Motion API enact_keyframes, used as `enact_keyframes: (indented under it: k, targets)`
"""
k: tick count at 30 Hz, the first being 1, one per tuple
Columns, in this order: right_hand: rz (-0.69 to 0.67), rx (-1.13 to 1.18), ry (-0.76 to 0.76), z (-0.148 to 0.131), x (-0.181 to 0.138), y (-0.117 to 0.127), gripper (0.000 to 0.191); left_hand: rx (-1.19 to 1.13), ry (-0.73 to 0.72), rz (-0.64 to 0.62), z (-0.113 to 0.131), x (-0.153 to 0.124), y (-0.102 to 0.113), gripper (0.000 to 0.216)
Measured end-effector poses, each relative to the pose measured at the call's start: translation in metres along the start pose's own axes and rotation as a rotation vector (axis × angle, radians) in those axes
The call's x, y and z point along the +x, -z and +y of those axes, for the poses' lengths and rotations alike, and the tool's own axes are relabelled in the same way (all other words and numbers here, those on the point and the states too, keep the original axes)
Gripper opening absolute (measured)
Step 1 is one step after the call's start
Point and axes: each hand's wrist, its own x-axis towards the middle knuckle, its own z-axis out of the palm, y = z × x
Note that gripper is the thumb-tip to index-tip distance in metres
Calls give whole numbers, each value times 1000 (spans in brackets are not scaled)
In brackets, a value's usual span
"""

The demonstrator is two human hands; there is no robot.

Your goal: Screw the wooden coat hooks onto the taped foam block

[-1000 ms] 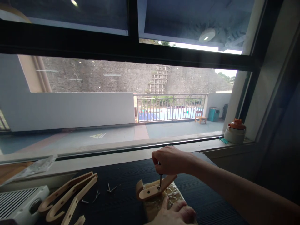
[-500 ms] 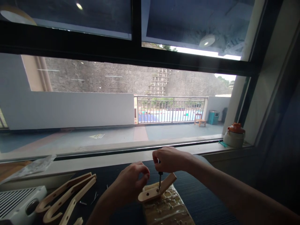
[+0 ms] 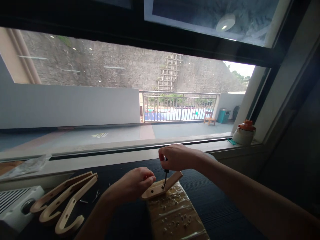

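My right hand [image 3: 177, 156] is closed round the dark handle of a screwdriver [image 3: 166, 173], which stands nearly upright. Its tip meets a hole in a pale wooden hook [image 3: 158, 190]. That hook lies across one end of a block wrapped in clear tape [image 3: 172, 216], pitted with small holes. Close by the hook's left end is my left hand [image 3: 137, 181], its fingers curled and thumb against the forefinger; whatever they pinch, if anything, is hidden.
Several more wooden hooks [image 3: 72, 208] lie on the dark table [image 3: 215, 203] at the left, with loose screws [image 3: 84, 201] beside them. A white slatted appliance [image 3: 20, 206] stands at the far left. On the windowsill is a bottle with an orange lid [image 3: 244, 132].
The view has tilted down and shifted slightly, showing more of the block and hooks. My left thumb and forefinger have come together. The screwdriver stays at the same hole.
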Motion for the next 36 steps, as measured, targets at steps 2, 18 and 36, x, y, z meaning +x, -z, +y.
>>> enact_keyframes:
  k: [2,18,36]
  targets:
    - [4,0,1,1,0,-1,27,-24,-3,-37,-1,0,-2,39]
    - [33,-38,38,-3,3,0,23,-102,13,-124,1,-2,3,44]
    - [369,1392,-311,95,-46,-88,47,-319,27,130,-14,4,16,39]
